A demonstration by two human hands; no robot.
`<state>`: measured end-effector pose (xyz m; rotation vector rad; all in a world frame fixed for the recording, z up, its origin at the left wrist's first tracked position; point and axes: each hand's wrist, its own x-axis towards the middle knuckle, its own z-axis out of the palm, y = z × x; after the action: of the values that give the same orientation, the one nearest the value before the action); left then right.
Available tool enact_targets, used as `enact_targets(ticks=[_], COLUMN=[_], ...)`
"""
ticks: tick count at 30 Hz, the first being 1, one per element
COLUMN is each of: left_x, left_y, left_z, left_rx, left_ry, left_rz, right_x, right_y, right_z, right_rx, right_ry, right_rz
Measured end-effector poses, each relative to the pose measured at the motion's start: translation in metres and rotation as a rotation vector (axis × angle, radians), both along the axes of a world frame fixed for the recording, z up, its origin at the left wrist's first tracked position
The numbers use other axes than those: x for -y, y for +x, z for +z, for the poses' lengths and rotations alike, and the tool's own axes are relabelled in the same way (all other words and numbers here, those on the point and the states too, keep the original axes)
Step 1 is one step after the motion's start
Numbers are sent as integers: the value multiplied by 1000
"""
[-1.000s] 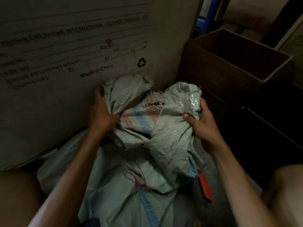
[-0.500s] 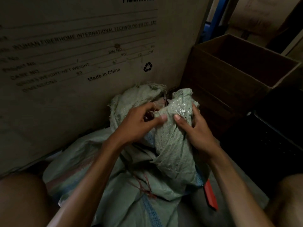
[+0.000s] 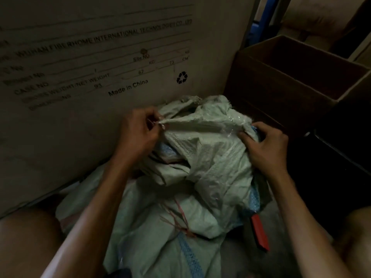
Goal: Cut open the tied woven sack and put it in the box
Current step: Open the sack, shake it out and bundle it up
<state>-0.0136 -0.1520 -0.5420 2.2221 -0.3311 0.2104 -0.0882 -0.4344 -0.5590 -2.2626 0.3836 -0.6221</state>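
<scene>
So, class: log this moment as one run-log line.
left hand: pinching sack corner | right hand: gripping woven sack | open box: sack not in

The sack (image 3: pixel 210 149) is pale green woven cloth with a blue checked stripe (image 3: pixel 254 199) and a faint pink band. Another sack below (image 3: pixel 156 243) is the same pale green, with a blue stripe and red string (image 3: pixel 181 223). The cutter (image 3: pixel 260 231) is red. The box (image 3: pixel 281 85) is dark brown. The carton (image 3: pixel 80 57) is beige with black print.
</scene>
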Motion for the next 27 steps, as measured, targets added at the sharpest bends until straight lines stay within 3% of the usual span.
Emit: enact_targets(ticks=[3, 7, 10, 12, 15, 18, 22, 24, 26, 27], left_x=[6, 1, -11, -17, -13, 2, 14, 17, 23, 27], left_y=[-10, -13, -17, -29, -45, -47, -32, -26, -25, -26], left_z=[-3, -3, 13, 21, 9, -12, -28, -30, -30, -33], left_rx=[38, -223, -521, -737, -838, -727, -604, -583, -626, -655], left_ry=[23, 178, 392, 547, 679, 531, -1, -261, -516, -594], left_rz=[-13, 154, 175, 68, -173, -257, -32, 9, -42, -74], right_x=[-5, -9, -7, -2, -5, -13, -20, -27, -34, -39], right_y=[-5, -11, -11, -13, -15, -13, -11, -12, -11, -9], right_z=[-2, 0, 3, -2, -7, -5, 3, 4, 0, -4], right_rx=[-76, -303, -513, -615, -617, -563, -385, -394, -490, -473], right_ry=[240, 667, 611, 535, 550, 770, 1150, 978, 504, 399], right_rz=[98, 197, 136, 110, 225, 283, 361, 380, 270, 231])
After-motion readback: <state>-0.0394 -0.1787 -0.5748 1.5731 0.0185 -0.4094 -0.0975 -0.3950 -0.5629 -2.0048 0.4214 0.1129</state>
